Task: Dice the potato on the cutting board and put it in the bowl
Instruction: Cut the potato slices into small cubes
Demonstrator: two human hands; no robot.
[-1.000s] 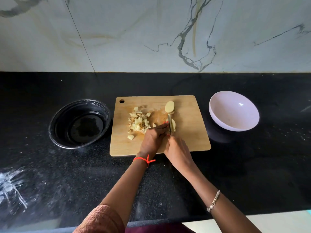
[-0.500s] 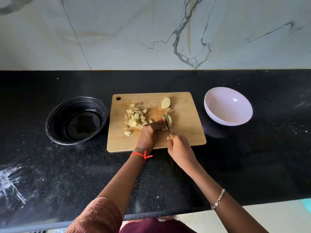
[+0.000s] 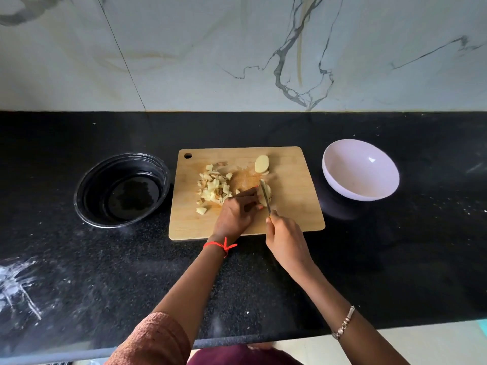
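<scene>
Pinning potato piece (image 3: 268,191) at cutting board (image 3: 297,185) centre with curled left hand (image 3: 237,214), against rolling; gripping knife (image 3: 266,197) in right hand (image 3: 286,241), blade on it. Dice (image 3: 214,189) heaped at 9 o'clock, clear of blade; bowl (image 3: 340,177) at 3 o'clock, unfilled.

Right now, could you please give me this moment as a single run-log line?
step: dicing | left hand: steadies potato piece | right hand: holds knife | diced pile: on cutting board | white bowl: empty
</scene>
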